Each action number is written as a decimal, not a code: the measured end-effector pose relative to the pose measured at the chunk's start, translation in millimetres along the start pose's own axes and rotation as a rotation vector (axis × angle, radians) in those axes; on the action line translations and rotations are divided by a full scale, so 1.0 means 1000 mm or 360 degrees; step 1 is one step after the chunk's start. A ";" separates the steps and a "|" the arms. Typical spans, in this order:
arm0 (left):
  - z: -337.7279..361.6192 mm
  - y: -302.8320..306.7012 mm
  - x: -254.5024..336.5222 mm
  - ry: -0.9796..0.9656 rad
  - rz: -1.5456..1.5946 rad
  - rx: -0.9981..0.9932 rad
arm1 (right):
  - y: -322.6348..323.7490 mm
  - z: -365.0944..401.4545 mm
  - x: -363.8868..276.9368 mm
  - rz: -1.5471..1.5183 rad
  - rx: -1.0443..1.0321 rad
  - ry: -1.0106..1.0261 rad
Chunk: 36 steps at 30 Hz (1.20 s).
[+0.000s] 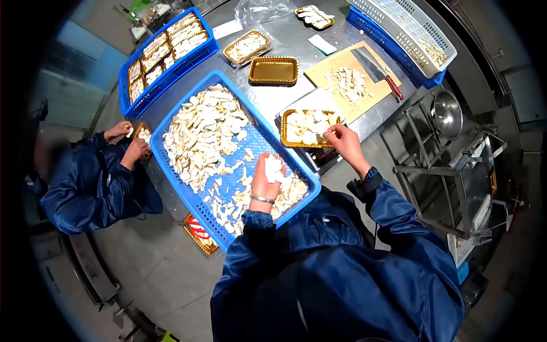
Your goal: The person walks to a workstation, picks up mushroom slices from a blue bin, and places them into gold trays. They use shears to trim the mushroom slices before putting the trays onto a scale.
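Note:
My left hand (265,181) is turned palm up over the large blue crate (219,78), cupping several pale mushroom slices (274,169). Beneath and around it, more loose slices (205,134) lie heaped in the crate, thickest on the far left side. My right hand (346,145) is at the right end of a gold tray (292,143) filled with slices. Its thumb and fingers are pinched together on what looks like a mushroom slice, partly hidden by the fingertips. The tray sits on what appears to be a scale, just right of the crate.
A cutting board (319,74) holds slices and a knife (373,69). Behind the crate stand a bare gold tray (273,70) and a filled one (247,48). Another blue crate (212,48) holds packed trays. At left, a co-worker's hands (134,149) handle a tray. White basket (450,54) stands back right.

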<state>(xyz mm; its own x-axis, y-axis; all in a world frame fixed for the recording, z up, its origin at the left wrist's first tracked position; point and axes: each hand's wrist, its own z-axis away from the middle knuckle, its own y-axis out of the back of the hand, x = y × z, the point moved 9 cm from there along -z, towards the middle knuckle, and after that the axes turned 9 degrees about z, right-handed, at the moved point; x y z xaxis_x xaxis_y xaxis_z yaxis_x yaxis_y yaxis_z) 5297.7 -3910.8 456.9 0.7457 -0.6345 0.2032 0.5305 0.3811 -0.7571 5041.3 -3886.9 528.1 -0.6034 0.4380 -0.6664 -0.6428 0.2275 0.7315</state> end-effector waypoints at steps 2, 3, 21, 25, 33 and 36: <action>-0.019 -0.019 -0.023 0.0048 0.0011 -0.0077 | 0.007 -0.013 0.014 -0.0011 0.0070 0.0011; -0.025 -0.031 -0.033 0.0072 0.0059 -0.0168 | 0.011 -0.017 0.019 0.0002 0.0134 0.0016; -0.047 -0.073 -0.017 -0.0442 -0.0945 0.0065 | 0.009 -0.010 0.061 -0.0510 -0.0189 -0.0098; -0.029 -0.066 0.004 -0.0577 -0.0692 0.0126 | 0.012 -0.019 0.085 -0.0408 -0.0130 -0.0209; -0.012 -0.035 0.019 -0.0531 -0.0463 0.0226 | -0.005 -0.016 0.117 -0.0513 -0.0420 -0.0437; -0.010 -0.030 0.007 -0.0429 -0.0377 0.0214 | -0.008 -0.018 0.117 -0.0557 -0.0474 -0.0407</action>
<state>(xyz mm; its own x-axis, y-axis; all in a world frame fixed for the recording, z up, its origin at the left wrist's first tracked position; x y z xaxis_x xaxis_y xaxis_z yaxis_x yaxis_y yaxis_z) 5283.4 -3933.4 474.8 0.6659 -0.5230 0.5321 0.7356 0.3414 -0.5851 4966.8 -3853.2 441.6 -0.2180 0.5870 -0.7797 -0.9139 0.1575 0.3741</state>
